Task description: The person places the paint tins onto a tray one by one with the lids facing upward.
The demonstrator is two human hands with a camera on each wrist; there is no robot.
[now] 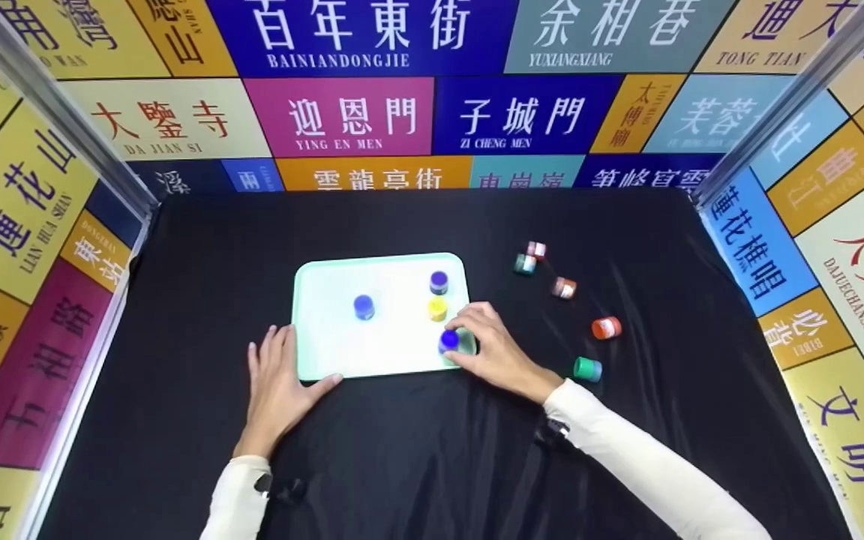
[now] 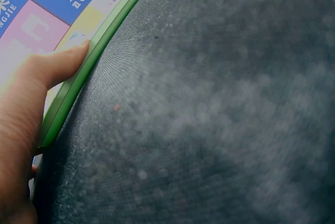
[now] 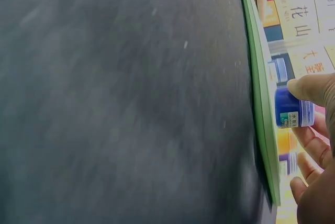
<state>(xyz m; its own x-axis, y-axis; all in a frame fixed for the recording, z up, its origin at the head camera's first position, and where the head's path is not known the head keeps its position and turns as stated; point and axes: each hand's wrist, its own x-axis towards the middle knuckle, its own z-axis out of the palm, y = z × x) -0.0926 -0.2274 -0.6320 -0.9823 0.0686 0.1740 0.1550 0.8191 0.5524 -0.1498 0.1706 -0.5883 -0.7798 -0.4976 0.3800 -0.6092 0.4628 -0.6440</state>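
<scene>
A pale green tray [image 1: 394,352] with a white, glossy inside lies on the black cloth. At its near right corner my right hand [image 1: 503,352] pinches a small blue paint jar [image 1: 448,341] between thumb and fingers; the right wrist view shows this jar's label. Behind it on the tray are a yellow jar [image 1: 437,309] and a dark purple jar [image 1: 439,283], with another blue jar [image 1: 364,307] left of the middle. My left hand [image 1: 280,390] rests at the near left corner, its fingers extended along the side and its thumb [image 2: 68,63] on the rim.
Right of the tray, a red jar [image 1: 607,328], a green jar [image 1: 588,369], an orange-brown jar [image 1: 564,288], a dark green jar [image 1: 526,263] and a pinkish-red jar [image 1: 537,250] lie on the black cloth [image 1: 402,457]. Panels printed with characters surround the table.
</scene>
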